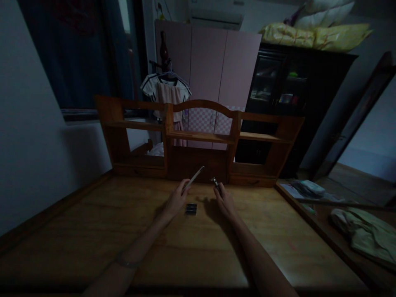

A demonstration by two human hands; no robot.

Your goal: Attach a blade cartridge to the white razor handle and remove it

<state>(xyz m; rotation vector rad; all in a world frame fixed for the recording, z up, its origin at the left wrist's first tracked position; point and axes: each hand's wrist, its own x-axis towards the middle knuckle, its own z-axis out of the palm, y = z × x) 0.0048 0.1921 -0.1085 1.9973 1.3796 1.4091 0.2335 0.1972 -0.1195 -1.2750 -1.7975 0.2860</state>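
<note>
My left hand (pixel 177 199) is closed around the lower end of a thin pale stick-like object (pixel 195 176) that points up and to the right over the wooden desk (pixel 93 231). My right hand (pixel 225 200) is pinched on a small metallic item (pixel 214 181), too small and dim to name. Between the two hands, on the desk, lies a small dark ribbed block (pixel 191 208); neither hand touches it.
A wooden shelf unit (pixel 201 138) stands along the desk's far edge. Behind it are a pink wardrobe (pixel 213 70), clothes on a hanger (pixel 167 93) and a dark cabinet (pixel 287 90). Crumpled cloth (pixel 361 231) and papers (pixel 305 189) lie to the right.
</note>
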